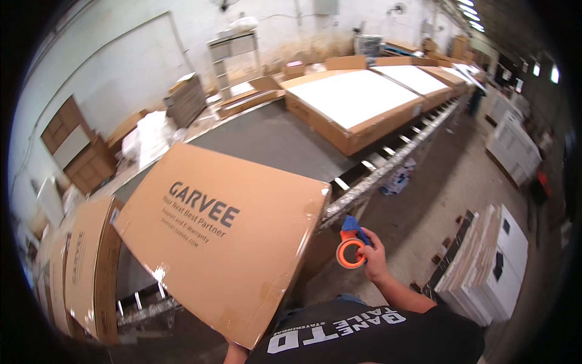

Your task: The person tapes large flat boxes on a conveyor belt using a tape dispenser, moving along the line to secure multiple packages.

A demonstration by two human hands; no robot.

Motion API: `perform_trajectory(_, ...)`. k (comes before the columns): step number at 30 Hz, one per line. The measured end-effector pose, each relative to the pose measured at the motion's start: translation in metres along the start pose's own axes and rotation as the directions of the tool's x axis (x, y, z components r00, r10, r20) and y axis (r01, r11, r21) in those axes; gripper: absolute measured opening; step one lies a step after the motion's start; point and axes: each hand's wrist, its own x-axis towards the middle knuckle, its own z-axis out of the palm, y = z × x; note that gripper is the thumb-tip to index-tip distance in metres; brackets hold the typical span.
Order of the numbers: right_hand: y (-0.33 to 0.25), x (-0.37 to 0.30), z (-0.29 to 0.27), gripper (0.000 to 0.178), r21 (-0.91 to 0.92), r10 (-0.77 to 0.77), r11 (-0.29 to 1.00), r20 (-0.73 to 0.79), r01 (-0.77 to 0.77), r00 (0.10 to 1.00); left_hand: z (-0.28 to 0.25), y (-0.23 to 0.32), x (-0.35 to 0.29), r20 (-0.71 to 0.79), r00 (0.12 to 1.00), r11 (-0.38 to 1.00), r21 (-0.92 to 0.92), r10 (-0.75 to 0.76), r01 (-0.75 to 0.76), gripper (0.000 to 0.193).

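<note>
On the belt conveyor (254,136), the overhanging cardboard carton (224,246) could be tipped by uneven support; the tape dispenser (350,234) is clasped in the right hand (374,253), fingers curled; the left hand, hidden, cannot be judged.

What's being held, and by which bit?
Right grip: an orange-and-blue tape dispenser, by its blue handle. Left grip: hidden behind the brown cardboard box, so I can't tell.

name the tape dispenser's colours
The tape dispenser is orange and blue, as the head view shows.
</note>
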Motion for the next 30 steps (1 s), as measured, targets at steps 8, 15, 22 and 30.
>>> perform_trajectory(8,-0.010,0.115,0.012,0.062,0.164,0.032,0.983,0.284,-0.082,0.958,0.039,0.078,-0.024,0.085,0.972,0.951,-0.201,-0.221,0.234,0.036)
perform_trajectory(15,-0.014,0.226,0.005,0.067,0.154,0.031,0.982,0.452,-0.113,0.891,0.100,0.204,0.000,0.287,0.879,0.704,-0.526,-0.381,0.477,0.034)
perform_trajectory(22,-0.024,0.312,-0.038,0.065,0.110,0.178,0.956,0.516,-0.271,0.838,0.168,0.363,0.047,0.676,0.653,0.026,-0.688,-0.341,0.726,0.031)
perform_trajectory(30,-0.034,0.335,-0.041,0.070,0.118,0.156,0.961,0.509,-0.248,0.846,0.096,0.454,0.069,0.817,0.488,0.398,-0.576,0.307,0.714,0.031)
